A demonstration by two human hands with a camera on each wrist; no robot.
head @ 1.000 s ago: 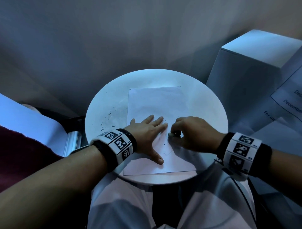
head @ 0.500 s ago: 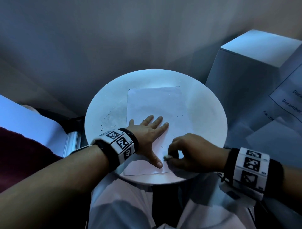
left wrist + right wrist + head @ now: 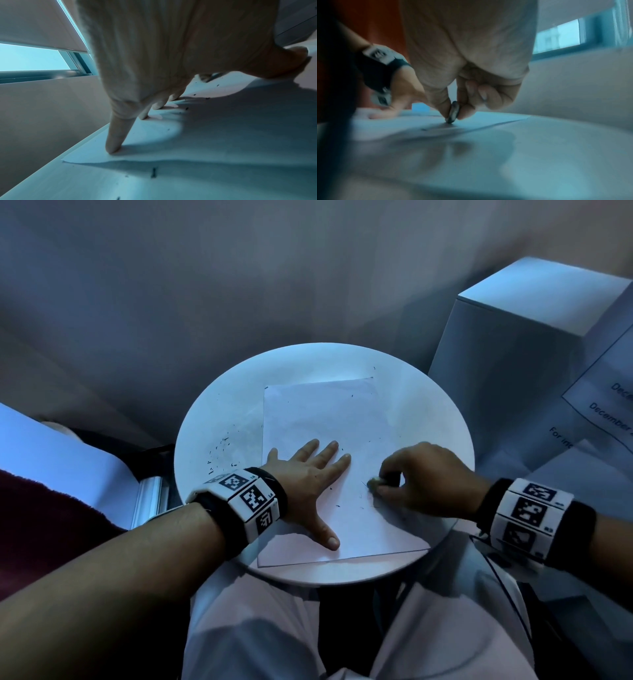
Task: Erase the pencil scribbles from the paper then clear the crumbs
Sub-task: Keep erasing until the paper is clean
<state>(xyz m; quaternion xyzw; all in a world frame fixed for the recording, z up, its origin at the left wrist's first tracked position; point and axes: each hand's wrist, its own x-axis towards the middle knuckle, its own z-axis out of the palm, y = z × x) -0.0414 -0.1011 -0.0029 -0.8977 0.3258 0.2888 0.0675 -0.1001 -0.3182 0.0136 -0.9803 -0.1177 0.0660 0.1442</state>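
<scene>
a white rectangular sheet of paper (image 3: pixel 318 419) lies on a round white tabletop (image 3: pixel 421 419), its near edge close to the table's near rim; the left hand (image 3: pixel 305 481) lies flat on the sheet's left part with fingers spread wide and straight, fingertips (image 3: pixel 112 147) pressing the paper down; the right hand (image 3: pixel 421 477) sits just right of it, thumb and forefinger pinching a small, worn grey eraser (image 3: pixel 453 113) whose lower edge touches the sheet; dark eraser crumbs (image 3: pixel 222 446) lie scattered on the tabletop left of the paper, with a few more specks on the sheet between the two hands; a pale box (image 3: pixel 513 344) stands to the far right of the table.
</scene>
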